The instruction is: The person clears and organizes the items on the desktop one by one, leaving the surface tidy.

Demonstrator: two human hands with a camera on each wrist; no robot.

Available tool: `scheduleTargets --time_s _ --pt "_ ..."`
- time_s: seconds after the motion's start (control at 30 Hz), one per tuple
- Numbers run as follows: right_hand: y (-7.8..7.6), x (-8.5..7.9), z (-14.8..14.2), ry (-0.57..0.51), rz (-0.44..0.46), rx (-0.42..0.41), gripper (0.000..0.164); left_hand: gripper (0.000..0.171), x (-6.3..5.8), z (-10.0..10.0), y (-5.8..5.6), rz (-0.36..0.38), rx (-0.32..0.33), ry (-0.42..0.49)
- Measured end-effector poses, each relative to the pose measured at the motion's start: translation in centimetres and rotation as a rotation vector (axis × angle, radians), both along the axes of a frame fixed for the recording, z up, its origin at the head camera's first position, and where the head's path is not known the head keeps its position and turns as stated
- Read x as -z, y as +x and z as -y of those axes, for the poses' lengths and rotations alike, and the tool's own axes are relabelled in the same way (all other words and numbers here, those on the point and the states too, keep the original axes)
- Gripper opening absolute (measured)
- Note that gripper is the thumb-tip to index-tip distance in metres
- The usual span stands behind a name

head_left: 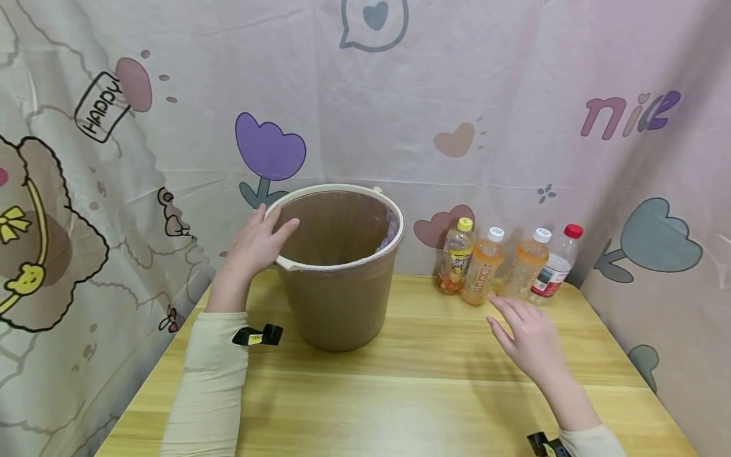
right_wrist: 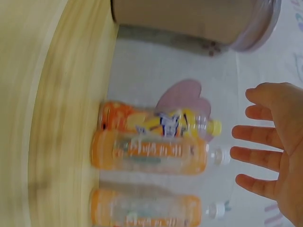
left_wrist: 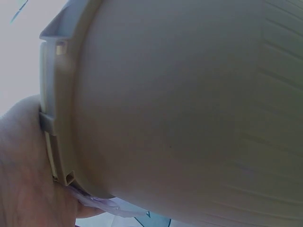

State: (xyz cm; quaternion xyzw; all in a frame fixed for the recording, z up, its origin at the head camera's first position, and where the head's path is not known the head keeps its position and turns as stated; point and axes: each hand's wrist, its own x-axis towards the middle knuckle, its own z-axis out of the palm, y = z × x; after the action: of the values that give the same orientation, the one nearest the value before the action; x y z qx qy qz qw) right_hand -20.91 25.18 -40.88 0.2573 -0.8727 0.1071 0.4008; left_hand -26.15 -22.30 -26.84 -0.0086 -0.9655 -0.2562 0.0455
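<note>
A brown bin with a cream rim and a thin plastic liner stands on the wooden table. My left hand rests on the rim's left side, its fingers reaching over the edge; the left wrist view shows the palm against the rim. My right hand hovers in front of several bottles, fingers spread, holding nothing. Among them are a yellow-capped bottle, a white-capped orange bottle, a second white-capped orange bottle and a red-capped bottle with a red and white label.
The wooden table runs up to a printed curtain at the back, and more curtain hangs on both sides. The bottles stand close together near the table's back right edge, to the right of the bin.
</note>
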Motion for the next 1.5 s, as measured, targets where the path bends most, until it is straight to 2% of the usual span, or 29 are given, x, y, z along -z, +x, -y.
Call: scheduleTargets --time_s 0.17,0.3,0.33,0.47,0.53,0.9,1.17,1.37,1.5 --pt "-0.2 -0.2 -1.9 -0.005 -0.004 0.063 0.067 0.083 0.0 0.0 0.0 -0.003 -0.002 0.002" --pt "-0.3 -0.5 -3.7 -0.001 -0.006 0.121 0.072 0.084 0.0 -0.1 0.0 -0.002 -0.001 0.004" --pt "-0.3 -0.6 -4.2 0.007 -0.007 0.136 0.071 0.084 0.0 -0.1 0.0 -0.001 -0.001 0.004" --pt "-0.3 -1.0 -6.0 0.024 0.014 0.195 0.043 0.084 -0.1 0.0 0.1 0.0 -0.005 0.008" --pt "-0.3 -1.2 -6.9 0.027 0.035 0.226 0.038 0.084 -0.1 -0.1 0.1 0.0 -0.006 0.005" --pt "-1.3 -1.6 -11.0 -0.008 0.199 0.373 0.036 0.084 -0.5 -0.3 0.0 0.016 0.016 -0.064" --pt "-2.8 -2.1 -13.0 0.013 0.272 0.423 0.04 0.089 -0.9 -0.3 0.1 0.04 0.024 -0.139" --pt "-3.8 -2.5 -14.1 -0.005 0.324 0.46 0.044 0.091 -0.9 -0.1 -0.1 0.053 0.021 -0.143" --pt "-4.4 -2.8 -14.8 -0.017 0.324 0.467 0.047 0.092 -0.9 0.0 -0.1 0.054 0.022 -0.137"
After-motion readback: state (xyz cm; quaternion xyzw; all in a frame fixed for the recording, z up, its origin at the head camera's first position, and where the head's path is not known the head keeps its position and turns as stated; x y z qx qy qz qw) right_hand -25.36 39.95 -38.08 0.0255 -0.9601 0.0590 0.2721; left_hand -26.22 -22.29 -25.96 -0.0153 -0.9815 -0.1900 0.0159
